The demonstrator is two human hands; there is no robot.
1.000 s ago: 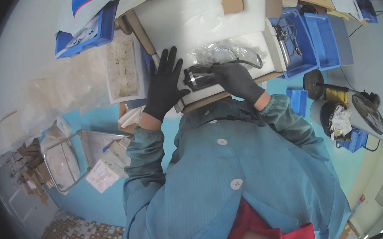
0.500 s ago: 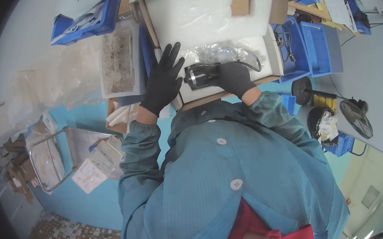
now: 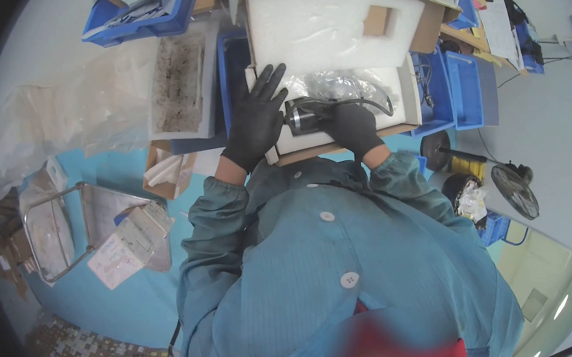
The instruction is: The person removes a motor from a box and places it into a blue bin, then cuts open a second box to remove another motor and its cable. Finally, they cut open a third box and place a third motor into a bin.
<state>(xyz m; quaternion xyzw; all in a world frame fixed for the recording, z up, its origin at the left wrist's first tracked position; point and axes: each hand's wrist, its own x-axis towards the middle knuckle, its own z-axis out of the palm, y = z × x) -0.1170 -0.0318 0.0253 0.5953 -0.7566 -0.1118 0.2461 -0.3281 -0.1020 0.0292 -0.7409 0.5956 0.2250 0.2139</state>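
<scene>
A black cylindrical device [image 3: 303, 119] with a silver band and a black cable [image 3: 381, 101] lies level in the white foam of an open cardboard box [image 3: 345, 144]. My right hand [image 3: 355, 128], in a black glove, is closed on its right part, and the fingertips are partly hidden. At the box's left edge is my left hand [image 3: 253, 127], also gloved, its fingers stretched out and the thumb side beside the device's left end. Clear plastic wrap [image 3: 332, 84] lies behind the device. A white foam block [image 3: 312, 29] with a square cutout stands in the raised lid.
Blue bins [image 3: 465, 90] stand right of the box, one with cables in it. A stained white foam tray [image 3: 180, 85] is on the left. Behind on the floor are a metal-framed cart [image 3: 65, 268] with boxes, and a fan [image 3: 514, 191] at right.
The view has shifted slightly, so the box sits further right. The device has turned a little and lies straighter in the foam. Both hands stay at the box.
</scene>
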